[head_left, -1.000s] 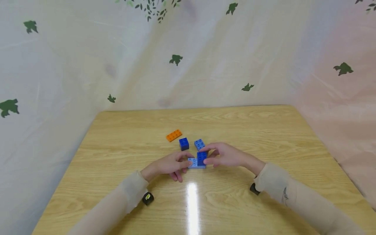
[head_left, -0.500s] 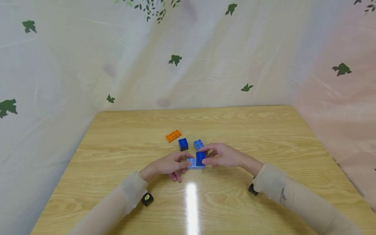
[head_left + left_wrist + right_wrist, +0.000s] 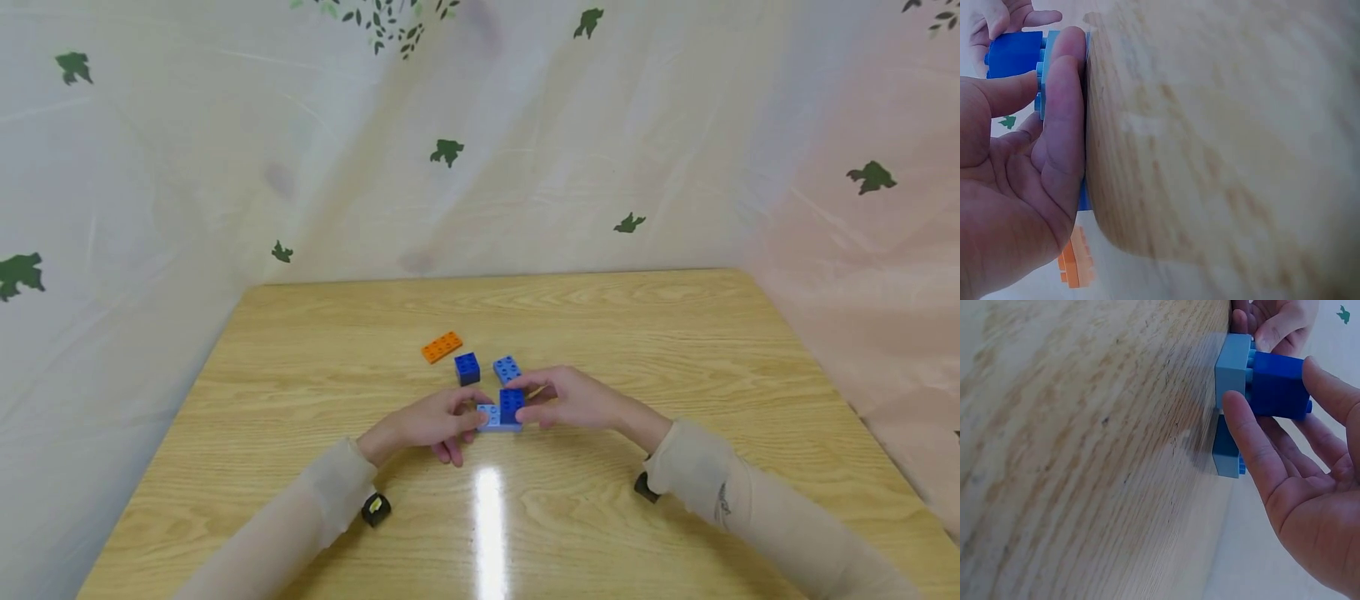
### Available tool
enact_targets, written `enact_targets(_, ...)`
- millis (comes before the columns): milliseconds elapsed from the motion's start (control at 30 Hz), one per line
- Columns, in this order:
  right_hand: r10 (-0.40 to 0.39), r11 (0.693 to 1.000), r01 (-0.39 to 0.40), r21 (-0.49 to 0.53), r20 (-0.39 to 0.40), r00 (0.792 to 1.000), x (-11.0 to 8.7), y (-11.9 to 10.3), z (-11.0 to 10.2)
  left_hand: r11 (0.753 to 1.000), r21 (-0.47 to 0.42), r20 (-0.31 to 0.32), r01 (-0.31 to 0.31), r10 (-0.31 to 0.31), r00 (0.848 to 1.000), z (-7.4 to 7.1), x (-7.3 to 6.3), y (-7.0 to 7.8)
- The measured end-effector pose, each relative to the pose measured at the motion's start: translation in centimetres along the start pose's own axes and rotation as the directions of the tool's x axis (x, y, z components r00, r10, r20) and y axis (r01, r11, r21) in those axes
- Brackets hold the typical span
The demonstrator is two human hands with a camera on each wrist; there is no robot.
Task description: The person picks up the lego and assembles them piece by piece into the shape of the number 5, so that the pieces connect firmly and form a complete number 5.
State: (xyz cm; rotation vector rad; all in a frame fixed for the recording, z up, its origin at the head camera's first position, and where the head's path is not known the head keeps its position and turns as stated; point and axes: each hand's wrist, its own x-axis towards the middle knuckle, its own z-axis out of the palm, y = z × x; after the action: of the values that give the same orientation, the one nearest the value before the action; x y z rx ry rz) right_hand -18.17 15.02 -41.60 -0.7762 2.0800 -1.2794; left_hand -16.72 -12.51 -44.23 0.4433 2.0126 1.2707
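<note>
A light blue building brick (image 3: 497, 427) lies flat on the table with a dark blue brick (image 3: 512, 406) standing on its right end. My left hand (image 3: 433, 420) grips the light blue brick's left end, the thumb on its studs and the other fingers beside and behind it. My right hand (image 3: 572, 397) pinches the dark blue brick between thumb and forefinger. In the right wrist view, the dark blue brick (image 3: 1279, 384) sits against the studs of the light blue brick (image 3: 1230, 369), and one fingertip overlaps the light blue brick's lower corner.
Behind the hands on the wooden table (image 3: 337, 333) lie a second dark blue brick (image 3: 467, 368), a medium blue brick (image 3: 506, 368) and a flat orange brick (image 3: 442, 347). The medium blue brick is close to the right fingertips. A printed curtain (image 3: 525, 125) hangs beyond the table's back edge.
</note>
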Motion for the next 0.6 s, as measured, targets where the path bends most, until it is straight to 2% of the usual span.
enact_targets(200,-0.018,0.999,0.018,-0.029,0.004,1.000,0.16,0.06,0.19,1.000,0.019,-0.009,0.007,-0.006,1.000,0.04,-0.15,0.08)
enact_targets(500,-0.007,1.000,0.007,0.001,0.016,1.000,0.05,0.35,-0.10,0.999,0.033,-0.005,-0.006,0.006,1.000,0.05,-0.03,0.15)
enact_targets(600,-0.021,0.999,0.021,-0.035,0.012,1.000,0.09,0.34,-0.12,0.999,0.031,-0.003,-0.007,0.007,1.000,0.04,0.00,0.15)
